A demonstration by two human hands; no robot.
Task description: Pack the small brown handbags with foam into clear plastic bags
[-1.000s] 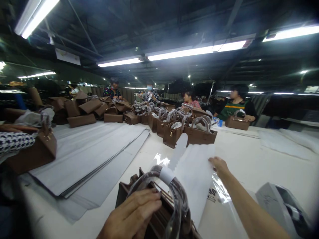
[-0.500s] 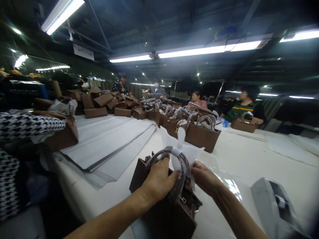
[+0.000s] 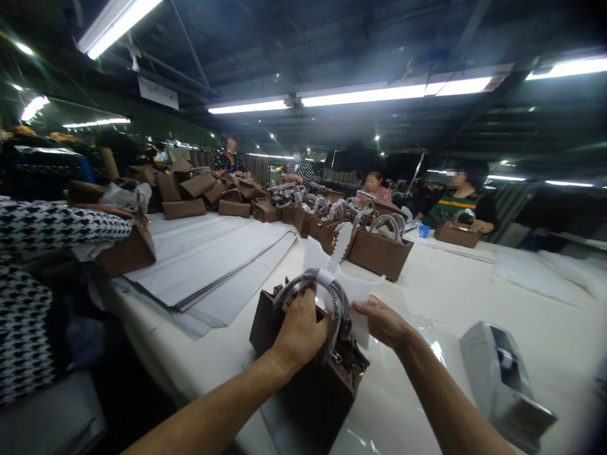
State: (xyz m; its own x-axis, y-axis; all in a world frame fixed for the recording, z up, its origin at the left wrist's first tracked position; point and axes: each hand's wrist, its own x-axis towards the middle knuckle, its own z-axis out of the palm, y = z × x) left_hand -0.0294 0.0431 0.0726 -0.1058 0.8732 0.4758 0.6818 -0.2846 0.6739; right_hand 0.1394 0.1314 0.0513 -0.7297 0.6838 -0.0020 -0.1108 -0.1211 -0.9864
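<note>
A brown handbag (image 3: 308, 404) stands on the table in front of me, its two handles wrapped in clear plastic film. A white band (image 3: 326, 278) goes round the top of the handles, and its toothed end (image 3: 340, 243) sticks up. My left hand (image 3: 301, 332) reaches in under the handles with curled fingers; the fingertips are partly hidden, so what they grip is unclear. On the far right side of the handles, my right hand (image 3: 382, 321) pinches the edge of a thin white sheet (image 3: 358, 294) that sits behind and through the handles.
Brown handbags (image 3: 382, 253) stand in rows beyond, with more piled (image 3: 184, 208) at the left. Flat white sheets (image 3: 213, 253) lie left of centre. A grey tape dispenser (image 3: 502, 373) is at the right. A co-worker's checked sleeve (image 3: 61, 230) is at left; other people work across the table.
My right hand has shifted slightly left and up with the white sheet. The band's toothed end now leans further right. The view has turned a little.
</note>
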